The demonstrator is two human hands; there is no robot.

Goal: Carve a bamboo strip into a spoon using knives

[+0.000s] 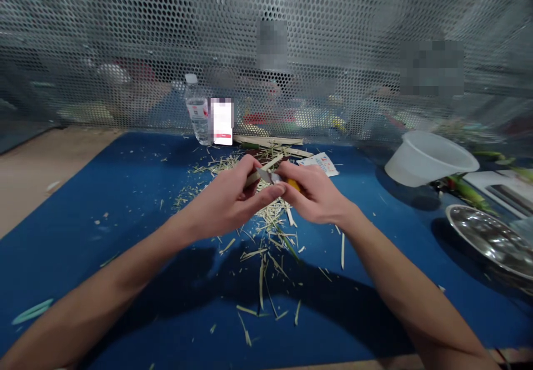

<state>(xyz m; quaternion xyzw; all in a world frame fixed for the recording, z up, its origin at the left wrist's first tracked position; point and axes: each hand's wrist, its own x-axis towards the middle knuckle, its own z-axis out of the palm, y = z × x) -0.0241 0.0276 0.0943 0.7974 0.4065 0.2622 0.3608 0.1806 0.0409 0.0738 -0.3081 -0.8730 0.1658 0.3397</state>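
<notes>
Forearms (104,287) reached over a blue mat (83,203), left hand (225,201) curled tight on a bamboo strip (270,162), right hand (314,192) closed around a yellow-handled knife (293,185), its blade (266,177) pressed to the strip mid-paring, shavings (270,259) strewn below

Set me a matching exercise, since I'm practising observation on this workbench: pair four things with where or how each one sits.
Things:
1. water bottle
2. white bowl
3. metal plate
4. knife

Places and states:
A. held in the right hand
B. cut off by the view's right edge
C. standing upright before the mesh
D. tilted, toward the back on the right

Pairs: 1-C, 2-D, 3-B, 4-A
</notes>
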